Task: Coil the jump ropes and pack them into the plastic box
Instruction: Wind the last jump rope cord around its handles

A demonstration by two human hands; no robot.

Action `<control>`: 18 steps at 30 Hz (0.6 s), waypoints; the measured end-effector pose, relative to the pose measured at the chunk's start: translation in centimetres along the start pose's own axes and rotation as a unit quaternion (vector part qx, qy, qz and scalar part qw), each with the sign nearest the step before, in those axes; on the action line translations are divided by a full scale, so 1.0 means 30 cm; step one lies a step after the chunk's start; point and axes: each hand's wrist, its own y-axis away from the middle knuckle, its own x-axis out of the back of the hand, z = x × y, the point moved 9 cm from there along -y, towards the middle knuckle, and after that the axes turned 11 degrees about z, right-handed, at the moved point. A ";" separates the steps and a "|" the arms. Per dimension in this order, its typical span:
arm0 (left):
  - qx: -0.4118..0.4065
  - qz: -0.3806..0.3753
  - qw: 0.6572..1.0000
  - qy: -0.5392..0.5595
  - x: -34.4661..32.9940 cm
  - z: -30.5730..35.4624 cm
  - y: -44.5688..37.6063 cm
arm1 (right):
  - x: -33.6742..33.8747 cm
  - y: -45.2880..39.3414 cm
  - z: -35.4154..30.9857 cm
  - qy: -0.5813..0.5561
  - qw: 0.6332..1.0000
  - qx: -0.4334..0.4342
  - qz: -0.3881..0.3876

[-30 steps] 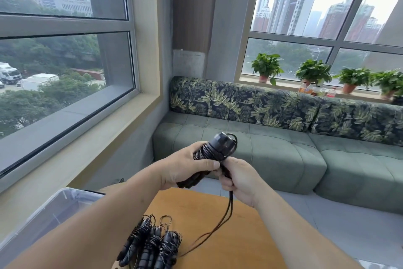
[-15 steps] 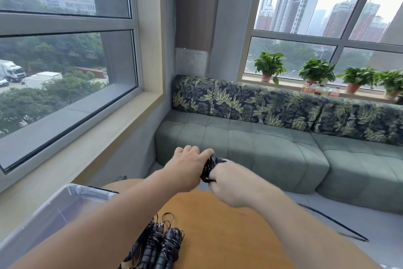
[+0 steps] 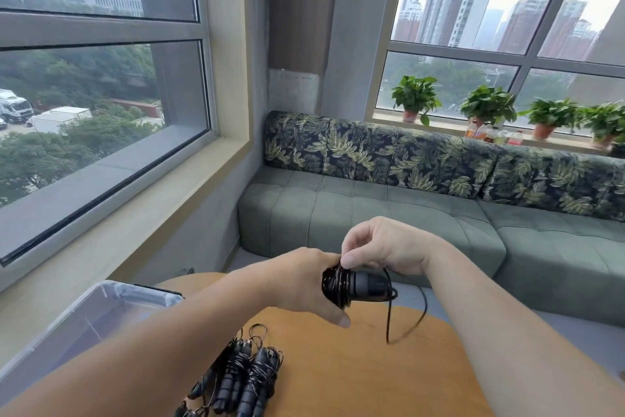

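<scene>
Winding the loose cord onto the handles, mid-air over the table.

Left hand (image 3: 304, 281) grips the black plastic jump rope handles (image 3: 358, 286), a steady core for the wraps; right hand (image 3: 382, 247) pinches the thin black cord (image 3: 406, 322) at the coil, probably to guide a turn, its tail hanging loose. Three wound black jump ropes (image 3: 236, 379) lie on the round wooden table (image 3: 372, 376), just beside the clear plastic box (image 3: 101, 308) at left, not packed yet. Beyond: green sofa (image 3: 372, 214), windows (image 3: 101, 78).

Soft overcast daylight from both windows (image 3: 101, 85), no harsh shadows; my wide lens bends the frame edges, everything's slightly soft.
</scene>
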 end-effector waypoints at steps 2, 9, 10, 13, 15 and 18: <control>0.004 0.001 0.996 0.090 0.006 0.026 0.008 | -0.007 -0.011 0.035 -0.116 0.993 -0.017 -0.008; 0.085 0.032 0.935 0.341 0.020 -0.023 -0.005 | -0.058 -0.046 0.163 -0.314 0.947 -0.045 0.049; 0.082 0.040 0.925 0.369 0.022 -0.028 -0.008 | -0.067 -0.049 0.168 -0.323 0.943 -0.040 0.065; 0.075 0.072 0.910 0.402 0.029 -0.049 -0.021 | -0.082 -0.046 0.185 -0.360 0.924 -0.045 0.120; 0.101 0.110 0.908 0.392 0.039 -0.095 -0.038 | -0.098 -0.027 0.198 -0.350 0.923 -0.060 0.150; 0.153 0.186 0.922 0.305 0.091 -0.177 -0.053 | -0.148 0.002 0.225 -0.291 0.937 -0.101 0.164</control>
